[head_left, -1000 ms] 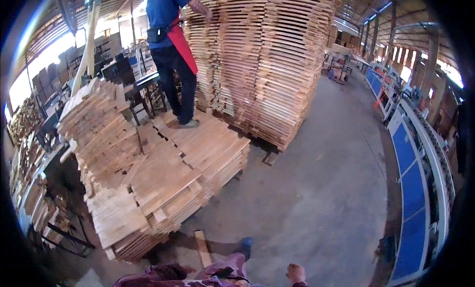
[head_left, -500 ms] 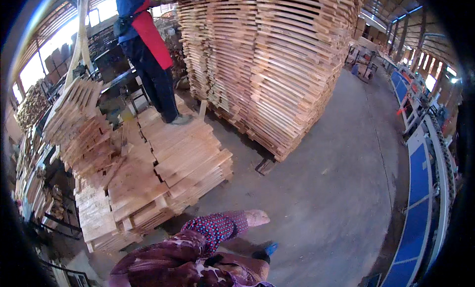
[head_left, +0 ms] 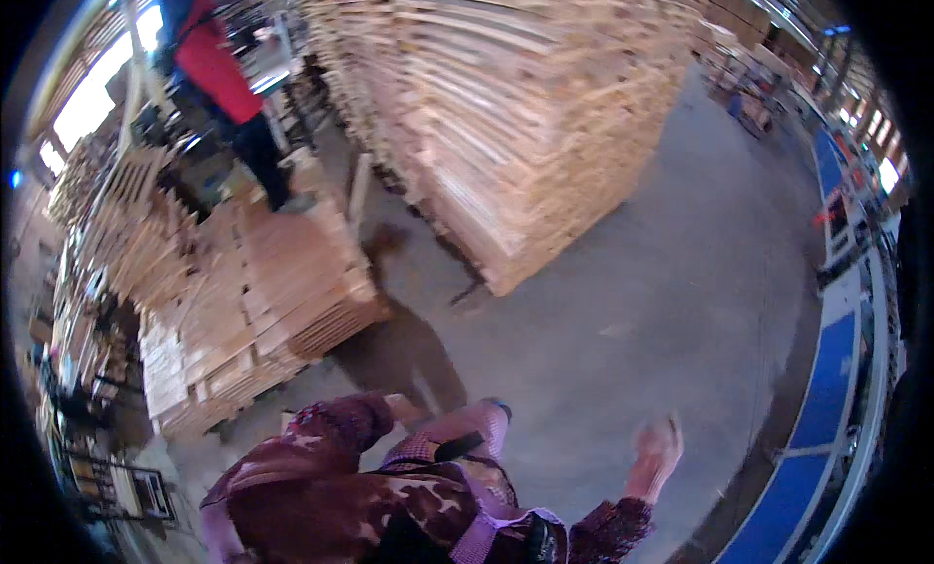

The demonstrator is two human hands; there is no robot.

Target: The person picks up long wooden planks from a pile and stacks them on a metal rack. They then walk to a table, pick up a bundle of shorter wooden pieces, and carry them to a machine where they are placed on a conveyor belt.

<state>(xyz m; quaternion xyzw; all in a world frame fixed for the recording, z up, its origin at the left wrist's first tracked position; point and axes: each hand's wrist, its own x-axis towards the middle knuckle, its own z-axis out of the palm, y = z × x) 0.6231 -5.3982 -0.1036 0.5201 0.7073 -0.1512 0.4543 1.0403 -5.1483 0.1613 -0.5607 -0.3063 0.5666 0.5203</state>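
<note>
My left hand (head_left: 407, 410) is low in front of my body, at the end of a maroon patterned sleeve (head_left: 355, 423). It hangs above the floor close to my checked clothing (head_left: 472, 433), and its fingers are too small and smeared to read. Out to the right, my right hand (head_left: 662, 445) is held over the grey floor (head_left: 623, 340), away from the things around it. Motion blurs its fingers, and no object shows plainly in it. The nearest wood to my left hand is a low stack of boards (head_left: 292, 311), which it does not touch.
A tall stack of wooden slats (head_left: 506, 146) rises ahead. At left, a person in a red apron (head_left: 219, 83) stands on the low stack, beside a loose pile of slats (head_left: 126, 214). A long blue-panelled machine (head_left: 827, 389) runs along the right.
The view has turned, so the stacks and the person sit farther left. My right hand has come into view at the lower right. A shadow now shows on the floor beside the low stack.
</note>
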